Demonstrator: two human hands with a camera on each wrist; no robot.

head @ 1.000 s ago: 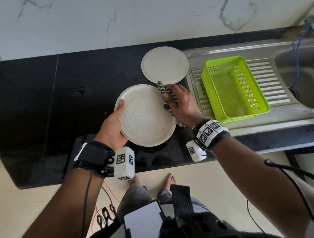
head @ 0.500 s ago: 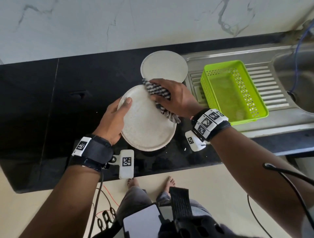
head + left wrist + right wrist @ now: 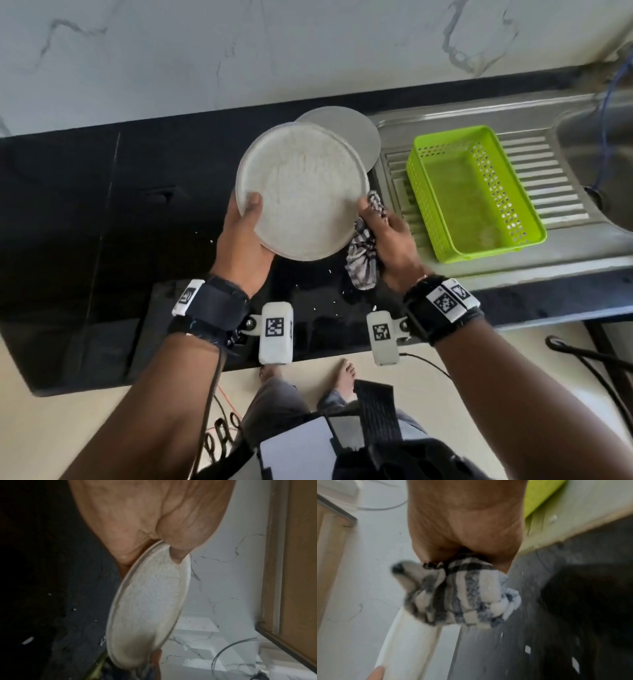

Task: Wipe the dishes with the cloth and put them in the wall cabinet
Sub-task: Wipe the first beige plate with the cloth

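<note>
A round speckled white plate (image 3: 303, 190) is held above the black counter, its face turned up toward the head camera. My left hand (image 3: 245, 233) grips its left rim, thumb on the face and fingers behind; the left wrist view shows the plate (image 3: 149, 615) edge-on under that thumb. My right hand (image 3: 387, 240) holds a bunched checked cloth (image 3: 363, 253) at the plate's lower right rim. In the right wrist view the cloth (image 3: 462, 595) sticks out of the fist against the plate's edge (image 3: 409, 645). A second plate (image 3: 356, 133) lies flat on the counter behind.
A lime green perforated basket (image 3: 472, 192) stands on the steel drainboard (image 3: 555, 192) to the right, beside the sink basin (image 3: 603, 137). The black counter (image 3: 102, 222) stretches left, its front edge near my wrists. A marble wall (image 3: 239, 51) rises behind. A wooden cabinet side (image 3: 298, 547) shows in the left wrist view.
The plate has risen and tilted its face up. My right hand with the cloth has slid from the plate's upper rim down to its lower right edge. My left thumb now lies over the face.
</note>
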